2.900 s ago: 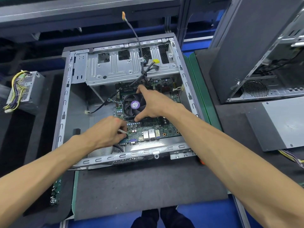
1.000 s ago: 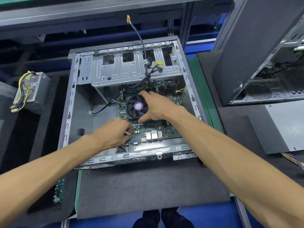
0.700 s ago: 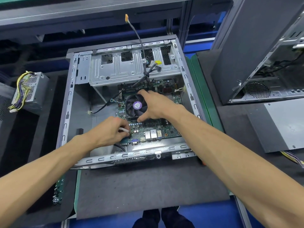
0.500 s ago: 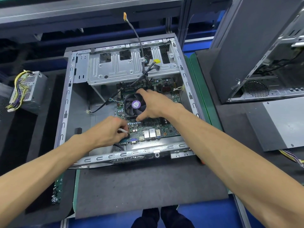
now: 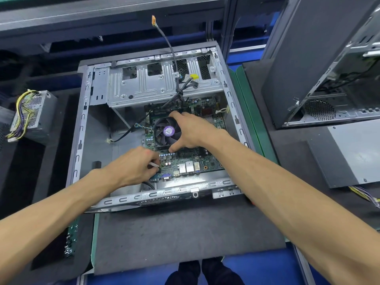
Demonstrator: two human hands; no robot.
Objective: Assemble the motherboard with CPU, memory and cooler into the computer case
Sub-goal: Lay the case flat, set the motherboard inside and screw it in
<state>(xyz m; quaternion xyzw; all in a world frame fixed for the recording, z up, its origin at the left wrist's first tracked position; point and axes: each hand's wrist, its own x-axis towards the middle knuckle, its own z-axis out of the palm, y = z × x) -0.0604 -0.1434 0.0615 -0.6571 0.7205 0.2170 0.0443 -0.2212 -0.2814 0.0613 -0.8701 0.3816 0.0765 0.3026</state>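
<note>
An open grey computer case [image 5: 82,128] lies flat on the mat. The green motherboard [image 5: 191,163] sits inside it, toward the right half. On the board is a black cooler fan [image 5: 167,131] with a purple label. My right hand [image 5: 191,131] spans the cooler, thumb on its near edge and fingers on its far edge. My left hand [image 5: 133,166] grips the board's near left corner beside the rear ports, with a small white piece between its fingers. A black cable bundle [image 5: 176,87] hangs over the drive cage and the board's far edge.
A power supply [image 5: 33,115] with yellow wires lies at the left. Another open case [image 5: 320,64] stands at the right, with a grey side panel [image 5: 353,153] lying below it. A dark foam mat [image 5: 174,233] covers the bench in front of the case.
Both hands keep their hold on the cooler and the board's corner. The view only drifts slightly; nothing has visibly shifted in the case.
</note>
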